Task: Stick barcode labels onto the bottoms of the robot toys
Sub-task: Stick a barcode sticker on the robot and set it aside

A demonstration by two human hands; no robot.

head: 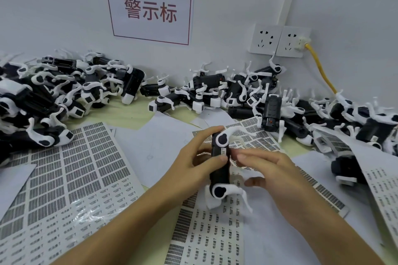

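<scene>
Leftward first: a heap of black-and-white plastic robot toys [53,97] lies against the wall at the far left of the pale desk [131,114], and I cannot tell from here whether any of them already carries a label on its underside. In front of that heap a large white sheet of barcode labels [71,170] is spread flat, many of its lower rows picked off, so I judge a fair number of toys are done. My left hand [193,161] grips the black robot toy with white legs [219,163] that I am working on, fingers curled round its far side and the thumb pressed on its upturned black surface. A small white barcode label [224,151] sits on that surface just above my thumb; it looks stuck down or nearly so, though I cannot tell whether it is fully smoothed. My right hand [269,168] comes in from the other side, fingertips touching the toy's body beside the label and fingers loosely curled, holding no loose label that I can see. Under the toy lies a second partly used label sheet [206,232]. Further right, another long pile of black-and-white robot toys [280,101] runs along the wall below the white wall sockets [280,41] and the yellow cable [321,69]. So this one toy seems almost finished, and much of the stock probably remains.
</scene>
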